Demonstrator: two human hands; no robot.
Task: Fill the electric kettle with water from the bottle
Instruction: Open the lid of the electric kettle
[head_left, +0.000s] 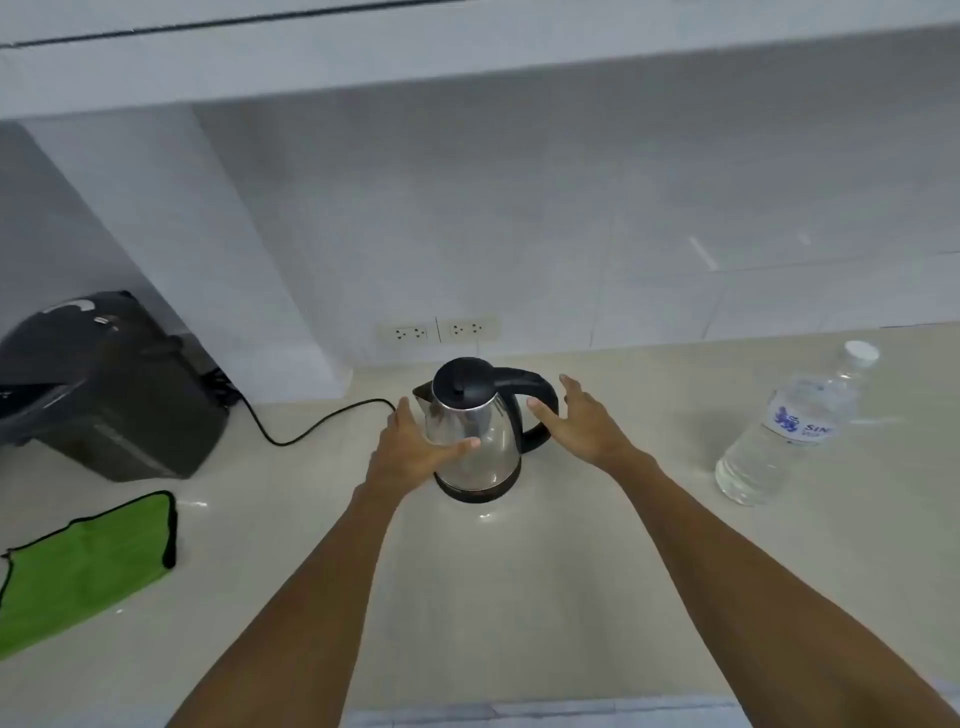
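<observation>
Kettle: my steel electric kettle (475, 431), rounded, black lid shut, stands mid-bench (519, 597) on its black base.
Left hand: my left hand (410, 447) is spread open, thumb touching the shiny kettle wall.
Right hand: my right hand (584, 421) is open, beside the black handle, holding nothing.
Bottle: clear plastic bottle (789, 431), white cap on, well apart to the right.
Around: green cloth (88, 566) and a dark appliance (104, 389) to the left; wall sockets (439, 330) behind.

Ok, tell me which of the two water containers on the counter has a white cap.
The clear plastic bottle standing at the right, away from both hands. The steel kettle between the hands has a black lid instead.
</observation>
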